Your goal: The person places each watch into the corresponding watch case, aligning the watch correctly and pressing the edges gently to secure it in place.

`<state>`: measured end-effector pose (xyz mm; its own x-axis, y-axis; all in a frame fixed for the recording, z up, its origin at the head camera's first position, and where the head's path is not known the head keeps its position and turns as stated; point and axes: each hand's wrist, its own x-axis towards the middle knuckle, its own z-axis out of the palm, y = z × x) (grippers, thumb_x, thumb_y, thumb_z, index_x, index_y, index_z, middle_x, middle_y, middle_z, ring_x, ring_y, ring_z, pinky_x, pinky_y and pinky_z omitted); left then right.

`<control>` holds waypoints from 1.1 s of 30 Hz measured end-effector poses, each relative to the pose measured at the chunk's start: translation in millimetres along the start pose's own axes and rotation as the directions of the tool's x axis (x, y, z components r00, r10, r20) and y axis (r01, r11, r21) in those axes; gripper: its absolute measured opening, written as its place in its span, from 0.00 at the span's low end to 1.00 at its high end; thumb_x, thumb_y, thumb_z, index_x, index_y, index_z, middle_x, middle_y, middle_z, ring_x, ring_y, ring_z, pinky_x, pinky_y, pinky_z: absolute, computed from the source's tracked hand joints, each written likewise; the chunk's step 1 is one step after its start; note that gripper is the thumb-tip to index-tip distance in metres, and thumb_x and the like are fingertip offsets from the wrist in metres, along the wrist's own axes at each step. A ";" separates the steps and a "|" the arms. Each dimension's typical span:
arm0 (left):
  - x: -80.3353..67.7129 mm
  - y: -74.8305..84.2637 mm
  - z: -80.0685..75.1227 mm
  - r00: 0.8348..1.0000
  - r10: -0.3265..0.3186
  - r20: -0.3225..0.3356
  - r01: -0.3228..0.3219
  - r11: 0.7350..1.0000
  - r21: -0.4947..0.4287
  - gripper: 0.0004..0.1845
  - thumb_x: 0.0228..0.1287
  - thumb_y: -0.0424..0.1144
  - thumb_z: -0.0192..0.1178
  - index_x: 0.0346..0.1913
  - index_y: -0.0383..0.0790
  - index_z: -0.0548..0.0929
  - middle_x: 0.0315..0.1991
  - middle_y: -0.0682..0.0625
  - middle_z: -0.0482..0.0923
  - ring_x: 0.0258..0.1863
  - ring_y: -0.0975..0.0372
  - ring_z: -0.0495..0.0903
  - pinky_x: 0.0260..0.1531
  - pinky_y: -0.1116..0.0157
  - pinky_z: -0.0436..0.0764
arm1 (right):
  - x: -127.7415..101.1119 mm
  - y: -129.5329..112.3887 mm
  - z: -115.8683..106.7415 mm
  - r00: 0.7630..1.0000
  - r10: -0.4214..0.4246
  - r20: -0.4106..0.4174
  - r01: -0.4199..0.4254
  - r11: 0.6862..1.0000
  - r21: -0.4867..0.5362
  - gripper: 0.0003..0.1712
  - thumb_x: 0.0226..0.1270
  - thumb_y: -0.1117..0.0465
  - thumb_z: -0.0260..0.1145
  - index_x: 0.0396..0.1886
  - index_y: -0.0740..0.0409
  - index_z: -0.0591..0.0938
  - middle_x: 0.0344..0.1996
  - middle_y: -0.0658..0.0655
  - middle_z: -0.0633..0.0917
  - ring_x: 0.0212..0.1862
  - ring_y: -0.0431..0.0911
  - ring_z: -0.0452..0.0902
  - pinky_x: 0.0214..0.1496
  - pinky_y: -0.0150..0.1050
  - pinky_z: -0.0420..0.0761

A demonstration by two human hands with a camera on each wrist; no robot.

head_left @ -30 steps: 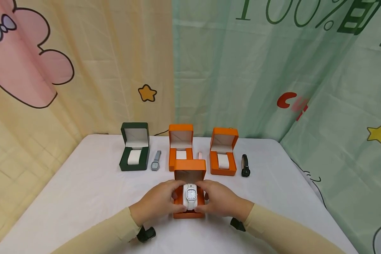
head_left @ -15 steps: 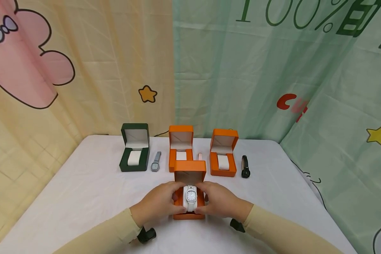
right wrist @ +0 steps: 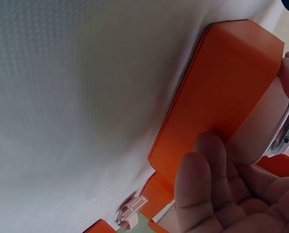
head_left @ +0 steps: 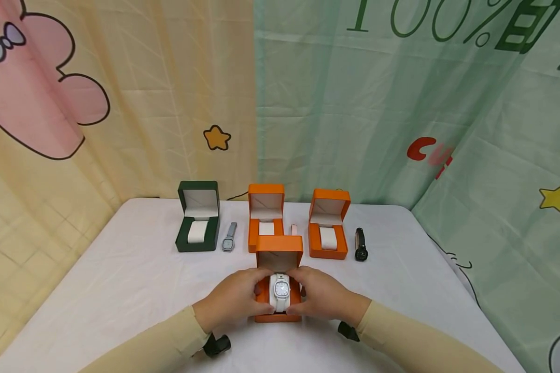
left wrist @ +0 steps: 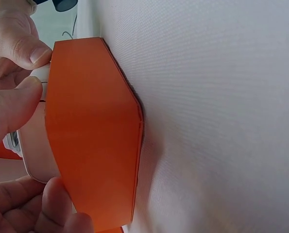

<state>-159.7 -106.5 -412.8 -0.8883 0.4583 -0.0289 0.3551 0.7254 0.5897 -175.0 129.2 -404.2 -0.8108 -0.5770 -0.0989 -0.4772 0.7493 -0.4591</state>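
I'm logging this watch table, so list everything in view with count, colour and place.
near box: 1, orange, open, table front centre
white watch: 1, on the cushion in the near box
back boxes: 2 orange, 1 dark green, open, back row
grey watch: 1, right of green box
black watch: 1, far right
pink strap: 1, between orange back boxes
table: 1, white cloth
left hand, right hand: grip the near box, fingers at the watch

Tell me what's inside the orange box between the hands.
The near orange box holds a white watch on its cushion. Both hands' fingers cover the box sides, so the cushion's edges are hidden.
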 end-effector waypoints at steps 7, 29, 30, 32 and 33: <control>0.6 -0.6 1.5 1.000 -0.016 0.003 0.016 1.000 -0.006 0.38 0.56 0.51 0.81 0.67 0.42 0.80 0.54 0.54 0.84 0.46 0.62 0.77 0.51 0.61 0.83 | 0.4 0.8 1.4 1.000 0.000 -0.002 0.000 0.998 -0.058 0.47 0.57 0.43 0.83 0.73 0.53 0.77 0.62 0.52 0.81 0.47 0.40 0.77 0.51 0.34 0.85; 2.7 -5.1 5.6 1.000 0.000 -0.005 0.000 1.000 -0.024 0.37 0.58 0.51 0.79 0.69 0.42 0.80 0.61 0.49 0.79 0.55 0.59 0.78 0.65 0.51 0.81 | 2.0 -2.4 3.9 0.998 0.065 0.028 -0.061 0.991 -0.115 0.49 0.59 0.39 0.80 0.75 0.54 0.75 0.62 0.57 0.77 0.49 0.43 0.77 0.61 0.45 0.85; 3.1 -5.5 6.0 1.000 -0.001 -0.005 0.001 1.000 -0.022 0.37 0.58 0.51 0.79 0.69 0.42 0.80 0.61 0.49 0.79 0.55 0.59 0.78 0.65 0.51 0.81 | 2.2 -2.3 4.0 0.997 0.065 0.030 -0.061 0.991 -0.116 0.49 0.60 0.39 0.80 0.76 0.55 0.75 0.63 0.58 0.77 0.49 0.43 0.77 0.61 0.44 0.85; 4.2 -5.9 6.7 1.000 -0.005 -0.007 0.005 1.000 -0.016 0.38 0.58 0.51 0.79 0.69 0.42 0.80 0.62 0.49 0.79 0.55 0.59 0.78 0.65 0.52 0.81 | 2.7 -2.0 4.0 0.997 0.063 0.033 -0.058 0.991 -0.123 0.48 0.61 0.39 0.79 0.76 0.55 0.75 0.63 0.58 0.76 0.50 0.43 0.77 0.61 0.44 0.85; 4.6 -5.8 7.0 1.000 -0.004 -0.010 0.004 1.000 -0.013 0.38 0.58 0.51 0.79 0.69 0.42 0.80 0.62 0.49 0.78 0.55 0.59 0.78 0.64 0.52 0.81 | 3.2 -1.8 3.8 0.998 0.061 0.035 -0.057 0.990 -0.126 0.48 0.61 0.39 0.79 0.76 0.56 0.75 0.64 0.58 0.76 0.49 0.43 0.77 0.61 0.44 0.85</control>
<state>-163.9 -105.1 -422.0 -0.8926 0.4502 -0.0229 0.3480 0.7205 0.5998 -175.4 124.8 -407.1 -0.8263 -0.5408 -0.1575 -0.4695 0.8157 -0.3379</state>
